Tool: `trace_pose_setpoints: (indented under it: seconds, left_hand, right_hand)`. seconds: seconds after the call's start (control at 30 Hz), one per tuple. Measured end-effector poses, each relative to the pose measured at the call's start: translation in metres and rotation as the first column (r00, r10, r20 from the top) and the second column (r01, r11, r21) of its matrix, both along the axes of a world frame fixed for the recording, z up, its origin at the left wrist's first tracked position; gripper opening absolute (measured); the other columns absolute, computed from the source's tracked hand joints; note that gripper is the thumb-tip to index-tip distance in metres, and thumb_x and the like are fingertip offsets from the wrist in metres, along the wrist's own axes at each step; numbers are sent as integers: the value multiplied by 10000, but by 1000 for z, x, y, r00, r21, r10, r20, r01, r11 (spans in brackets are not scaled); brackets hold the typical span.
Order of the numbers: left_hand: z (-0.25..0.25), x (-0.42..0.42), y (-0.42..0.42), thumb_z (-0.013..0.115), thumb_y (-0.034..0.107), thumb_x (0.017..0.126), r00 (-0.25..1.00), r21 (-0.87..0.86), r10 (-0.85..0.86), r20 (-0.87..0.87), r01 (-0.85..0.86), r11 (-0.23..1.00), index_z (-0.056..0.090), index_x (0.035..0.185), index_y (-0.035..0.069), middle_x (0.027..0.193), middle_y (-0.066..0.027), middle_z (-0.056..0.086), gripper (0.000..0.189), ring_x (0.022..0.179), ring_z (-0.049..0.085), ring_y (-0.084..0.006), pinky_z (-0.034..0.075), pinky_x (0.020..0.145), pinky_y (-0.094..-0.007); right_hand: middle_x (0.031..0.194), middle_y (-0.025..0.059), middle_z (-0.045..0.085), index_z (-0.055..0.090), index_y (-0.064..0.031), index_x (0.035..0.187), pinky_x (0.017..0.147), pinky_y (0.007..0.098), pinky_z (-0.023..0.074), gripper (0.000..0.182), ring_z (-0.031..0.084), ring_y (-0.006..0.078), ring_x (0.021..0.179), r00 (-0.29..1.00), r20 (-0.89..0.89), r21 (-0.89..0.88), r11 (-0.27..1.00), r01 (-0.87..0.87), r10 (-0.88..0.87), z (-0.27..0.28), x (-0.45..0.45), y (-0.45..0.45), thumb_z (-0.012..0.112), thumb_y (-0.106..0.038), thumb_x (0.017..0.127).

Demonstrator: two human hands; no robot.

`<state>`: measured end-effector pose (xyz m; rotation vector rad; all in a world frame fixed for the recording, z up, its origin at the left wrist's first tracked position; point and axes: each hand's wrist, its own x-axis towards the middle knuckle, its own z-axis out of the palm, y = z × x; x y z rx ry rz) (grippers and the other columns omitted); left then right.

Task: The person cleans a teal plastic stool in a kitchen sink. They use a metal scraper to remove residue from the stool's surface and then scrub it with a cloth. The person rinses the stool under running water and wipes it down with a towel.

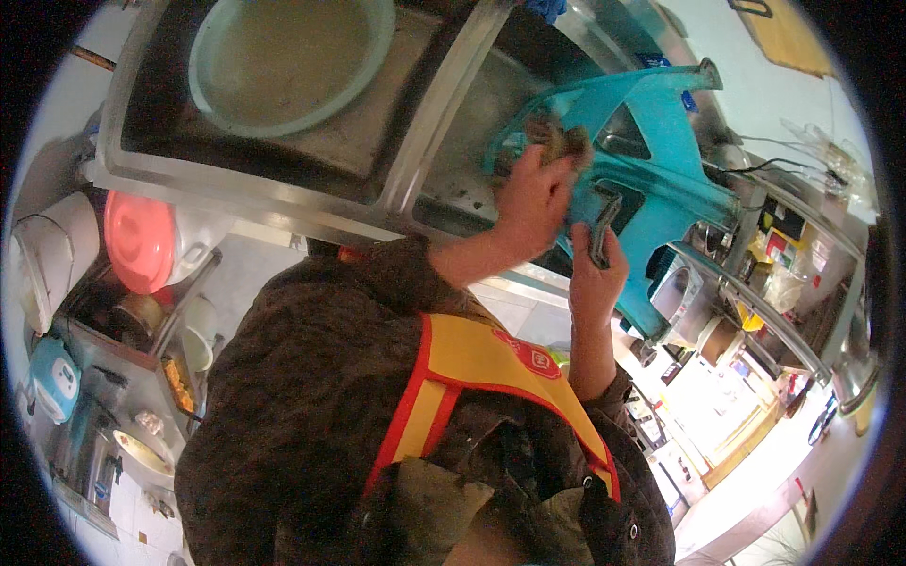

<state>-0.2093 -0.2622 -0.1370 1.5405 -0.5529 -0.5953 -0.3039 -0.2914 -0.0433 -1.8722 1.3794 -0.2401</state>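
A turquoise plastic stool (662,120) with cut-out openings lies tipped over the right basin of a stainless-steel sink (460,106). My left hand (534,194), blurred, is closed around a brownish, rough-looking object (559,138) whose kind I cannot tell, over the stool's left part. Just to its right, my right hand (598,272) grips a narrow, dark grey object (605,223) beside one of the stool's openings. Motion blur hides whether either held object touches the stool.
A large pale green basin (233,124) of cloudy water sits in the left sink bowl. Below the sink's left edge are a red plastic basin (141,240) and a white bucket (53,262). Metal shelving (764,311) with pots and packets stands at right.
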Motion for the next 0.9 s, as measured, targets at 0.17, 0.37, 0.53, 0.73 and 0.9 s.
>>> trace_pose_setpoints:
  seconds: [0.17, 0.37, 0.53, 0.73, 0.9]
  left_hand:
    - [50, 10, 25, 540, 146, 891, 993, -182, -77, -91, 59, 982, 582, 1183, 36, 1153, -204, 437, 315, 1038, 469, -370, 392, 876, -422]
    - [21, 0, 17, 524, 128, 897, 985, -293, 163, -47, -170, 941, 595, 1106, 27, 1111, -207, 477, 243, 1018, 493, -369, 392, 879, -438]
    - [-66, -12, -2, 497, 171, 929, 968, 100, 19, -249, 6, 995, 610, 1021, 8, 1066, -219, 540, 219, 1024, 524, -357, 414, 888, -432]
    - [-176, -26, -35, 501, 143, 877, 970, 341, 95, -225, -12, 940, 679, 873, 45, 911, -244, 594, 204, 879, 564, -396, 451, 745, -452]
    - [-89, -25, -22, 509, 97, 862, 988, 212, 85, -132, -55, 976, 678, 1056, 57, 1015, -230, 565, 260, 929, 537, -416, 440, 794, -451]
  right_hand:
    - [1034, 89, 640, 575, 70, 1147, 789, 247, 459, 374, 555, 106, 910, 947, 316, 57, 997, 42, -58, -5, 5, -10, 628, -207, 902]
    - [1060, 70, 620, 542, 20, 1234, 813, 241, 447, 349, 543, 108, 927, 963, 269, 105, 993, -61, 30, 12, 48, -10, 554, -158, 934]
    - [982, 27, 618, 561, -17, 1239, 750, 217, 445, 347, 535, 77, 852, 971, 238, 123, 992, -19, -11, 14, 44, -9, 570, -93, 901]
    - [922, -2, 600, 567, -33, 1248, 690, 192, 418, 379, 515, 59, 796, 993, 92, 77, 994, -75, 68, 17, 51, -10, 603, -127, 882]
    - [942, 8, 605, 575, -25, 1227, 713, 209, 426, 364, 520, 72, 813, 977, 213, 98, 995, -25, 3, 14, 36, -15, 606, -132, 881]
